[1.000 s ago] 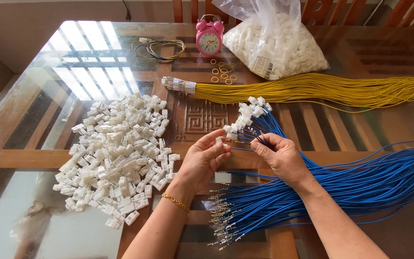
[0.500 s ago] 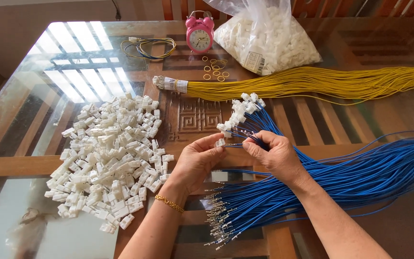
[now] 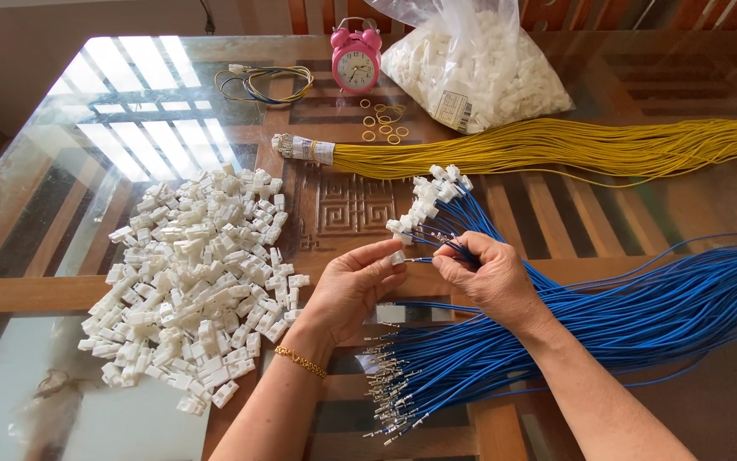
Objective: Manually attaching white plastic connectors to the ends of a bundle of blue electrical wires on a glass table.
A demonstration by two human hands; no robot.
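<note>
Pinching a small white plastic connector point(image 3: 397, 257) between thumb and fingertips, the left hand point(image 3: 353, 286) sits just beside the right hand point(image 3: 486, 275) above the glass tabletop point(image 3: 129, 102). Right fingers are clenched on a blue wire point(image 3: 420, 259) whose tip meets the connector. A loose connector pile point(image 3: 193, 273) lies left; the blue wire bundle point(image 3: 607, 333) lies right. Beyond: yellow wire bundle point(image 3: 556, 149), pink alarm clock point(image 3: 356, 61), bagged connectors point(image 3: 471, 68).

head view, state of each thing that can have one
left hand: pinching a white connector
right hand: gripping a blue wire
plastic bag: open, full of connectors
yellow wires: bundled, taped at one end
alarm clock: upright
</note>
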